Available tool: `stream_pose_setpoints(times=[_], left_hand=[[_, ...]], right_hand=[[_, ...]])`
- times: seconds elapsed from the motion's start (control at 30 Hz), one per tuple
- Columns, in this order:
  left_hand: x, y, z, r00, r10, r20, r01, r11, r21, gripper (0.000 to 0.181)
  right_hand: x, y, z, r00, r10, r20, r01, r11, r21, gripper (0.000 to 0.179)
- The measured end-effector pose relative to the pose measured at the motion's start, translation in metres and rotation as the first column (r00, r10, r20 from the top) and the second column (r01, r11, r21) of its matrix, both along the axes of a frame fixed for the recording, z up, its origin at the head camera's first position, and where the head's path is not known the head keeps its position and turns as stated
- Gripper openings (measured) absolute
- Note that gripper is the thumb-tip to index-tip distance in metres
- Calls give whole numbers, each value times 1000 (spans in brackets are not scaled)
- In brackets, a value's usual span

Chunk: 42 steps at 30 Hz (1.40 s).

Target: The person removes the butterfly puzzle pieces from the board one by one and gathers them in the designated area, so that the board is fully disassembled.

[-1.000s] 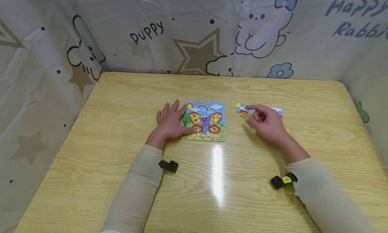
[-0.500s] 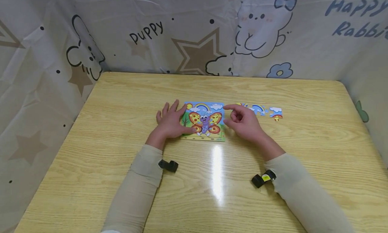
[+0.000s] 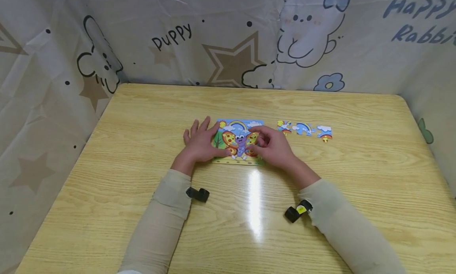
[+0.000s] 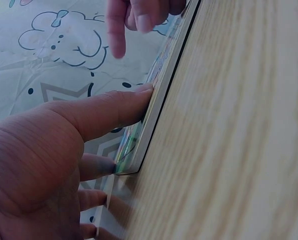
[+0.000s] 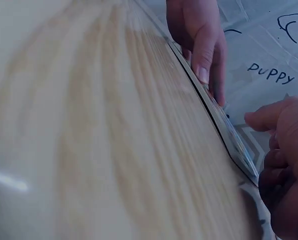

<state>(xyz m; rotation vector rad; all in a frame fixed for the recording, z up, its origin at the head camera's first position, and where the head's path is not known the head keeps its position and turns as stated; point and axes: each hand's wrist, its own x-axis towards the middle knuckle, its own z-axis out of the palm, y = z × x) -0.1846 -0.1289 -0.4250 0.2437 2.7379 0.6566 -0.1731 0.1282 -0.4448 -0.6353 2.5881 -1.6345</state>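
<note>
A square picture board (image 3: pixel 238 162) with a purple-and-orange butterfly, sun and rainbow lies mid-table. My left hand (image 3: pixel 203 143) rests at its left side, fingers spread, the thumb pressing on the top near the front edge. In the left wrist view that thumb (image 4: pixel 124 105) lies across the board's rim. Over the board's right half is my right hand (image 3: pixel 276 147), index finger and thumb apart with nothing between them, the other fingers curled in. To the right lie three jigsaw pieces: a sun piece (image 3: pixel 284 126), a rainbow piece (image 3: pixel 304 129) and a cloud piece (image 3: pixel 324 131).
The wooden table (image 3: pixel 228 226) ends at a cartoon-printed curtain (image 3: pixel 142 64) behind and on both sides. Each wrist carries a black camera, such as the left wrist camera (image 3: pixel 198 194). A bright light reflection (image 3: pixel 255 202) shows in front of the board.
My right hand has moved left from the jigsaw pieces to above the board, uncovering the row of three. The left hand and the board have stayed put.
</note>
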Motion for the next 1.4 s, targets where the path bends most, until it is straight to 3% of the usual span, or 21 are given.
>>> stream_pose_setpoints(times=[0.37,1.07,1.3,1.4], left_hand=[[0,-2,0,1000,0,-6,0,1000,8,107],[-1,-12,3,998,-62,2,62,998,-17,113],[-1,-11,2,998,-57,2,57,998,-15,114],[-1,-10,2,998,-60,7,60,998,-23,113]], right_hand=[[-3,-11,-4,1000,9,9,-10,989,145,42],[-3,-10,-2,999,-7,49,0,989,151,46],[-5,-7,-3,985,-64,158,77,994,-79,71],[-6,-7,-3,987,-80,136,102,983,-156,74]])
